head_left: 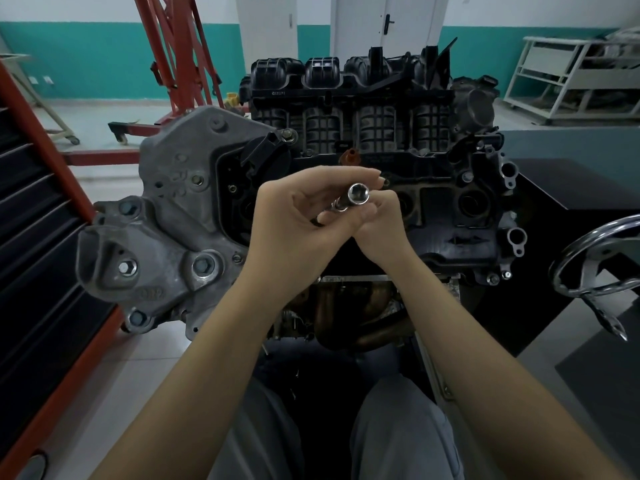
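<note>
Both hands, left hand [294,220] and right hand [379,221], curl around a shiny chrome socket [358,195] above the dirty black engine [450,202].

The socket [358,195] in the middle of the frame is bright chrome silver with a dark hollow mouth. Behind it the valve cover [450,216] is matt black. The intake manifold [377,129] above is black too, moulded with a grid of raised ribs. A small cap [350,156] between them is orange-brown. The bracket [166,209] at centre left is dull cast grey with silvery bolt heads. The exhaust pipes [349,306] at lower centre are rusty brown. The hoist [173,64] in the upper left is red, and the wall [86,60] behind it is teal below and white above. The handwheel [595,258] at the right edge is shiny chrome. The trousers [398,427] at the bottom are grey.
</note>
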Tool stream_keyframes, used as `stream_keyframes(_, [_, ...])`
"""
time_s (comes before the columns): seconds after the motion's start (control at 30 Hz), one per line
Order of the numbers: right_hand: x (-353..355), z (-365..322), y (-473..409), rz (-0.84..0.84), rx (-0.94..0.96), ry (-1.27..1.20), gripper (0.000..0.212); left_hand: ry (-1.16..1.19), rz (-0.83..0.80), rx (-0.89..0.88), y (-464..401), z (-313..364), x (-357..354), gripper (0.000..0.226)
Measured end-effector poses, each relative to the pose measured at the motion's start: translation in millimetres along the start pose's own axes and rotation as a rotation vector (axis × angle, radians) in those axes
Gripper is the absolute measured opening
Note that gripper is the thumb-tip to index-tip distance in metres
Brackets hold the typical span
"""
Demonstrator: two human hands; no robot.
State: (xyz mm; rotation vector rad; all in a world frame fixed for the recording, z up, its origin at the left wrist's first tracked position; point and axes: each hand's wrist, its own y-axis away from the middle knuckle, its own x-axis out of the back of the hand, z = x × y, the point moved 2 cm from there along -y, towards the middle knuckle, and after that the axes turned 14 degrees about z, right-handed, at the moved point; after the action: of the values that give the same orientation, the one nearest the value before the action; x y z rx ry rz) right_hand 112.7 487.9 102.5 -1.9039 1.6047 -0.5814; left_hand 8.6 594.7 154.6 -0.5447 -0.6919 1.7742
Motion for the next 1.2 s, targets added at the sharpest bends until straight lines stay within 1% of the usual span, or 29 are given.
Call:
stream_keyframes(0.1, [-1.1,0.9,0.7,0.004,0.005,0.006,0.029,-0.108,0.059,-0.062,-0.8,2.2,1.6,0.031])
stream_keyframes(0.13, [-1.1,0.0,0.6,0.002,0.005,-0.003,0.03,-0.115,0.072,-0.07,-1.0,2.2,2.1,0.03])
stream_keyframes(0.2, [-1.6,-5.9,-0.3,-0.03,0.012,-0.028,0.036,-0.099,0.087,-0.063,-0.5,1.7,2.4,0.029])
stream_keyframes(0.3, [-1.0,-10.2,-1.3,-0.109,0.013,-0.057,0.038,-0.01,0.063,-0.009,0.4,-0.8,2.5,0.032])
stream_keyframes(0.4, [0.4,-3.2,-1.0,-0.04,0.009,-0.05,0.039,0.002,0.014,0.01,-0.3,-2.9,2.4,0.033])
stream_keyframes(0.43, [0.0,0.1,-0.2,-0.015,0.005,-0.044,0.034,-0.03,0.015,-0.005,-1.0,-3.0,2.4,0.033])
stream_keyframes(0.47, [-1.0,2.2,0.4,0.0,-0.001,-0.038,0.024,-0.071,0.029,-0.026,-1.2,-2.9,2.2,0.032])
stream_keyframes(0.5, [-1.7,3.4,0.6,0.018,-0.006,-0.027,0.02,-0.105,0.055,-0.043,-1.2,-2.5,2.4,0.031])
stream_keyframes(0.57, [-0.8,3.2,0.3,0.023,0.003,-0.004,0.023,-0.123,0.107,-0.056,-0.1,-2.2,2.7,0.03])
stream_keyframes(0.63, [-0.7,-1.9,-0.6,-0.029,0.031,0.007,0.032,-0.096,0.118,-0.044,0.9,-3.2,2.9,0.031])
stream_keyframes(0.7, [-2.0,-8.1,-0.6,-0.12,0.025,-0.007,0.037,-0.031,0.091,-0.018,1.2,-4.8,4.5,0.033])
stream_keyframes(0.73, [-2.9,-10.5,-0.7,-0.138,0.017,-0.015,0.039,0.006,0.068,-0.004,0.8,-5.9,5.8,0.034])
stream_keyframes(0.83, [-0.7,-3.0,-0.7,-0.07,0.011,0.0,0.037,0.055,-0.01,0.026,0.0,-7.5,7.2,0.035])
stream_keyframes(0.87, [-0.2,0.1,-0.4,-0.031,0.009,0.013,0.034,0.027,-0.014,0.017,0.0,-7.4,6.9,0.034])
stream_keyframes(0.93, [0.5,5.2,0.5,0.012,-0.011,0.036,0.025,-0.097,0.037,-0.046,0.5,-5.8,6.6,0.03])
stream_keyframes(1.0, [0.5,4.4,0.5,0.024,-0.015,0.045,0.028,-0.204,0.109,-0.101,1.3,-5.2,6.9,0.029])
stream_keyframes(1.1, [-0.6,-2.8,-0.1,-0.075,0.029,0.042,0.025,-0.161,0.128,-0.068,1.8,-5.5,6.6,0.033])
stream_keyframes(1.17, [-3.4,-10.4,0.2,-0.141,0.017,0.024,0.035,-0.063,0.085,-0.001,0.7,-6.6,7.6,0.035])
stream_keyframes(1.2, [-2.8,-9.2,-0.2,-0.139,0.012,0.02,0.037,-0.029,0.056,0.017,0.5,-6.8,7.8,0.035])
